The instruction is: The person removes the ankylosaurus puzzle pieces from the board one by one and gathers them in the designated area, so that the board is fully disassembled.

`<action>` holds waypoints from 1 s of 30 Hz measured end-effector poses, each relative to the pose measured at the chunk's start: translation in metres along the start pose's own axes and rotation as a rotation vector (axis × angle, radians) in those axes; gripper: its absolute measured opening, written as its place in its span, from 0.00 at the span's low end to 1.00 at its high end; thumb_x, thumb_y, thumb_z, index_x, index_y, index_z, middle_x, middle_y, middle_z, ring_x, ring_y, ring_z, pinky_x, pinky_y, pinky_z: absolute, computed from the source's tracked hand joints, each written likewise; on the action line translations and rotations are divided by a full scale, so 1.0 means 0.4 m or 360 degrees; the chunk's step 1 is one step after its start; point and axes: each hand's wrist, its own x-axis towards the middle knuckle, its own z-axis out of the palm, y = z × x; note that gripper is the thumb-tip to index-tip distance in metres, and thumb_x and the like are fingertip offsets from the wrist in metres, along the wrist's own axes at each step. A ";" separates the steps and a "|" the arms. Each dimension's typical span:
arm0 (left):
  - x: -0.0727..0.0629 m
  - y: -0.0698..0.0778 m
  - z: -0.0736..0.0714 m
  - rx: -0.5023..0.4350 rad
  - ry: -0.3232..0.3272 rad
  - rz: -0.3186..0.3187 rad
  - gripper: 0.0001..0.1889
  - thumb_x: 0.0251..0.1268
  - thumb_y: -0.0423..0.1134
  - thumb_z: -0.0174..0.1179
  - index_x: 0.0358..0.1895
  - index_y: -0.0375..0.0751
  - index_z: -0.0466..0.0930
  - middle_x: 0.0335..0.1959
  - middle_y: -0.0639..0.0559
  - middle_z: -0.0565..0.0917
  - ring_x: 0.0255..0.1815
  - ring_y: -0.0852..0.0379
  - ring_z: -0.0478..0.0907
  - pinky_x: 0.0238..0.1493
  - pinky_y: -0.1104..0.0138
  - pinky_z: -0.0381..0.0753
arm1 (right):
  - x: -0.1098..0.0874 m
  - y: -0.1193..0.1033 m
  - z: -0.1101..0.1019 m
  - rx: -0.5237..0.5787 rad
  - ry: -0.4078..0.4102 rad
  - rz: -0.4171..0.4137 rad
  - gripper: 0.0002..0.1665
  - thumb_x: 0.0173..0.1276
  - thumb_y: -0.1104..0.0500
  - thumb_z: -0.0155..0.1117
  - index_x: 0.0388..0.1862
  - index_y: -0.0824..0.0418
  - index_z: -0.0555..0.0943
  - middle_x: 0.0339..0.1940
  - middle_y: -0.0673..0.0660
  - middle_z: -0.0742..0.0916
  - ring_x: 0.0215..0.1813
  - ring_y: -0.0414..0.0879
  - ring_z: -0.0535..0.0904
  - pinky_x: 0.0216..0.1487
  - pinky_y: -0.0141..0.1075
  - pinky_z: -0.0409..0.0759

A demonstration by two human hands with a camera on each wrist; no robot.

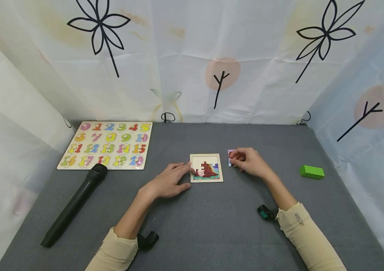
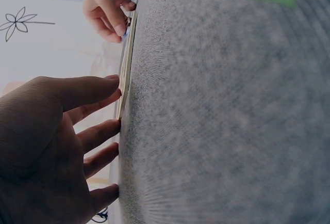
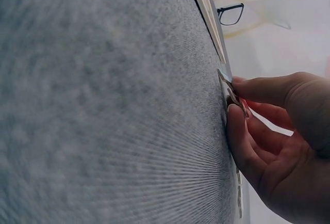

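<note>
A small square jigsaw puzzle (image 1: 206,168) in a pale wooden frame lies on the grey table, with a brown animal picture partly laid in its lower part. My left hand (image 1: 169,181) is at its left side, fingers spread, fingertips touching the frame's edge and left area. To the right of the frame, my right hand (image 1: 249,162) pinches a puzzle piece (image 3: 233,96) between thumb and fingers, low over the table. Purple and blue puzzle pieces (image 1: 230,153) show beside its fingertips, mostly hidden by the hand.
A number board (image 1: 105,146) lies at the back left, with a black microphone (image 1: 76,205) in front, its head overlapping the board's edge. A green block (image 1: 312,172) sits at the right. White patterned cloth (image 1: 192,67) hangs behind and along both sides.
</note>
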 end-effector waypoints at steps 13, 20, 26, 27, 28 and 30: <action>0.022 -0.055 0.036 -0.0083 0.0013 -0.0002 0.24 0.79 0.47 0.64 0.73 0.52 0.78 0.89 0.46 0.63 0.91 0.40 0.55 0.89 0.39 0.55 | -0.002 -0.005 0.000 -0.0188 0.0061 0.0042 0.09 0.77 0.61 0.71 0.50 0.65 0.90 0.40 0.61 0.92 0.25 0.40 0.79 0.28 0.32 0.80; 0.023 -0.059 0.037 -0.0070 0.0011 -0.0008 0.23 0.79 0.47 0.65 0.73 0.55 0.78 0.89 0.49 0.63 0.91 0.42 0.56 0.89 0.40 0.55 | -0.001 -0.005 0.002 -0.0219 0.0077 0.0033 0.09 0.76 0.61 0.72 0.50 0.64 0.90 0.41 0.61 0.93 0.26 0.40 0.79 0.28 0.32 0.79; 0.021 -0.055 0.035 -0.0073 0.0006 -0.0026 0.23 0.79 0.47 0.64 0.74 0.55 0.78 0.89 0.48 0.62 0.91 0.41 0.55 0.89 0.40 0.55 | 0.001 -0.002 0.004 -0.0269 0.0097 0.0002 0.07 0.75 0.62 0.73 0.47 0.64 0.91 0.42 0.63 0.91 0.29 0.40 0.80 0.29 0.31 0.79; 0.021 -0.055 0.035 -0.0075 0.0009 -0.0026 0.23 0.79 0.47 0.64 0.74 0.55 0.78 0.89 0.48 0.63 0.91 0.40 0.55 0.88 0.39 0.55 | 0.002 -0.001 0.004 -0.0275 0.0101 0.0004 0.07 0.74 0.62 0.74 0.47 0.64 0.91 0.42 0.62 0.91 0.30 0.40 0.80 0.29 0.31 0.79; 0.021 -0.055 0.036 -0.0078 0.0012 -0.0026 0.23 0.80 0.47 0.64 0.74 0.54 0.78 0.89 0.48 0.63 0.91 0.40 0.55 0.88 0.39 0.55 | 0.002 -0.001 0.003 -0.0281 0.0106 -0.0002 0.06 0.74 0.62 0.74 0.46 0.63 0.91 0.42 0.62 0.91 0.30 0.40 0.80 0.30 0.31 0.79; 0.020 -0.053 0.035 -0.0076 0.0018 -0.0017 0.23 0.79 0.47 0.64 0.73 0.54 0.78 0.89 0.47 0.63 0.90 0.39 0.56 0.88 0.38 0.55 | 0.004 0.000 0.003 -0.0290 0.0112 -0.0008 0.06 0.73 0.62 0.74 0.45 0.63 0.91 0.42 0.62 0.91 0.30 0.40 0.80 0.30 0.31 0.78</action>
